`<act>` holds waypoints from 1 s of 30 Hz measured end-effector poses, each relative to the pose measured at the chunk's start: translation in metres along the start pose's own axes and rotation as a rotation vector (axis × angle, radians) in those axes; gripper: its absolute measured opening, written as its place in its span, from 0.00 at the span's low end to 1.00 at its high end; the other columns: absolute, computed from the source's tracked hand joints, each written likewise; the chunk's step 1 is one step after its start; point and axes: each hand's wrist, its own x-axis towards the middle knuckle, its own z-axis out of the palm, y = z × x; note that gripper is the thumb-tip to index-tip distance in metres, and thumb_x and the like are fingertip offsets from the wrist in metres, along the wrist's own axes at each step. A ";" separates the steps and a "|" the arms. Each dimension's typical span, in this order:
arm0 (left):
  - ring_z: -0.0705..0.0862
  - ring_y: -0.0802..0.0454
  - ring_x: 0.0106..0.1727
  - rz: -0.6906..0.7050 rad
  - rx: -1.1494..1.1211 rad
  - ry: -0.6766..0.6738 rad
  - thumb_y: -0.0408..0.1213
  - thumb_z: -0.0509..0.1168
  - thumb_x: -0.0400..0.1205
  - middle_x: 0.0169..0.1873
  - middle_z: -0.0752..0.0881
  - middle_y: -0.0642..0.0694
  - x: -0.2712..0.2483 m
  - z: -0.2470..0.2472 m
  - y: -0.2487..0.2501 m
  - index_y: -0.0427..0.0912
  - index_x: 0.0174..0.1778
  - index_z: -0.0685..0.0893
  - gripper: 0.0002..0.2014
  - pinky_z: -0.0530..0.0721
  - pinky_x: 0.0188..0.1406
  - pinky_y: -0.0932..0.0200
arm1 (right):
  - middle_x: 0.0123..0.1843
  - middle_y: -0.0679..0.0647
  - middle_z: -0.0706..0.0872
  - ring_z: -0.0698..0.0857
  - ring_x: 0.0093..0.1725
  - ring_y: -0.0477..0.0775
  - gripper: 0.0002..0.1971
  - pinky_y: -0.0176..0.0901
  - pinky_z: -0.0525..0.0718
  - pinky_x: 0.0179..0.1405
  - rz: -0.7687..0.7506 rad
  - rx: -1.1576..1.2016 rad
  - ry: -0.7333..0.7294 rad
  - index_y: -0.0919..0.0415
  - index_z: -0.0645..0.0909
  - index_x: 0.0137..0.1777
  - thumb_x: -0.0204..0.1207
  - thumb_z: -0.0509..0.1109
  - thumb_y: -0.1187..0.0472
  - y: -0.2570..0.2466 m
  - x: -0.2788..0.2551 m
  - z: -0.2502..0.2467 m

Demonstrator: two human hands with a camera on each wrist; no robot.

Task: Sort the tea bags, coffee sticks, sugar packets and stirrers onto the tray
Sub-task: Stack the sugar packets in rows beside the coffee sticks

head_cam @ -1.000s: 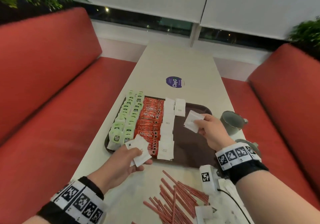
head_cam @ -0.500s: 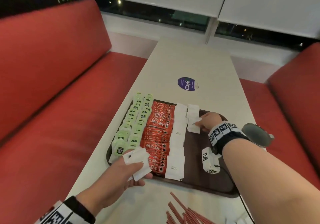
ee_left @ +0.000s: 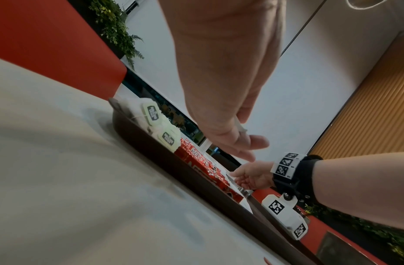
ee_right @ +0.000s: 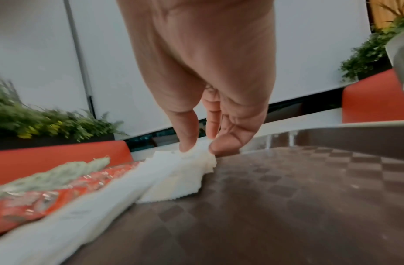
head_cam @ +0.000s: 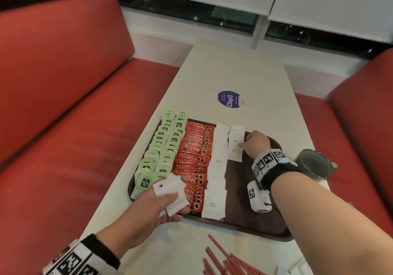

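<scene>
A dark brown tray carries two columns of green tea bags, a block of red coffee sticks and a long column of white sugar packets. Beside its far end lies a short second column. My right hand pinches a sugar packet at that short column; in the right wrist view thumb and finger hold the sugar packet's edge against the tray. My left hand grips a small stack of sugar packets over the tray's near left corner. Red stirrers lie on the table nearer me.
A grey mug stands on the table just right of the tray, close to my right wrist. A purple round sticker marks the table beyond the tray. Red sofas flank the narrow table on both sides.
My right hand has carried its sugar packet forward and down onto the short second column at the tray's far end. The left hand kept its stack near the tray's corner.
</scene>
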 end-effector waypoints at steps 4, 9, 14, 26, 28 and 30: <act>0.90 0.39 0.49 0.023 -0.002 -0.034 0.29 0.61 0.84 0.49 0.91 0.41 -0.002 0.005 0.005 0.48 0.62 0.78 0.13 0.87 0.35 0.56 | 0.52 0.50 0.86 0.84 0.51 0.50 0.10 0.33 0.75 0.40 -0.198 0.332 -0.031 0.58 0.82 0.55 0.77 0.72 0.55 -0.020 -0.069 -0.012; 0.91 0.41 0.46 0.064 0.036 -0.059 0.28 0.63 0.83 0.49 0.91 0.40 0.000 0.019 0.007 0.46 0.61 0.80 0.13 0.86 0.30 0.58 | 0.38 0.46 0.89 0.84 0.37 0.40 0.07 0.32 0.76 0.36 -0.350 0.530 -0.484 0.53 0.87 0.46 0.72 0.76 0.52 -0.030 -0.165 0.003; 0.90 0.50 0.41 0.124 0.061 0.015 0.28 0.65 0.81 0.48 0.91 0.47 -0.001 0.033 0.004 0.47 0.60 0.81 0.14 0.85 0.28 0.58 | 0.39 0.57 0.91 0.87 0.36 0.48 0.08 0.35 0.78 0.32 -0.226 0.695 -0.491 0.62 0.87 0.46 0.70 0.78 0.59 -0.020 -0.187 0.019; 0.91 0.39 0.41 0.093 -0.047 0.119 0.37 0.58 0.86 0.41 0.91 0.41 0.002 0.028 0.010 0.48 0.56 0.80 0.07 0.82 0.21 0.59 | 0.34 0.50 0.88 0.84 0.30 0.45 0.12 0.35 0.78 0.29 -0.154 1.002 -0.187 0.59 0.82 0.38 0.73 0.67 0.77 -0.005 -0.142 -0.025; 0.91 0.37 0.41 0.076 -0.078 0.126 0.34 0.56 0.87 0.42 0.90 0.40 0.002 0.023 0.009 0.47 0.56 0.79 0.08 0.80 0.20 0.59 | 0.33 0.49 0.85 0.80 0.29 0.46 0.12 0.35 0.76 0.28 -0.174 0.799 -0.100 0.56 0.82 0.38 0.75 0.65 0.74 0.001 -0.112 -0.040; 0.91 0.37 0.40 0.072 -0.084 0.129 0.32 0.54 0.86 0.40 0.91 0.41 0.003 0.021 0.008 0.46 0.56 0.78 0.09 0.79 0.20 0.59 | 0.34 0.50 0.85 0.78 0.31 0.50 0.12 0.40 0.75 0.31 -0.193 0.575 -0.109 0.54 0.83 0.38 0.77 0.64 0.70 0.006 -0.081 -0.046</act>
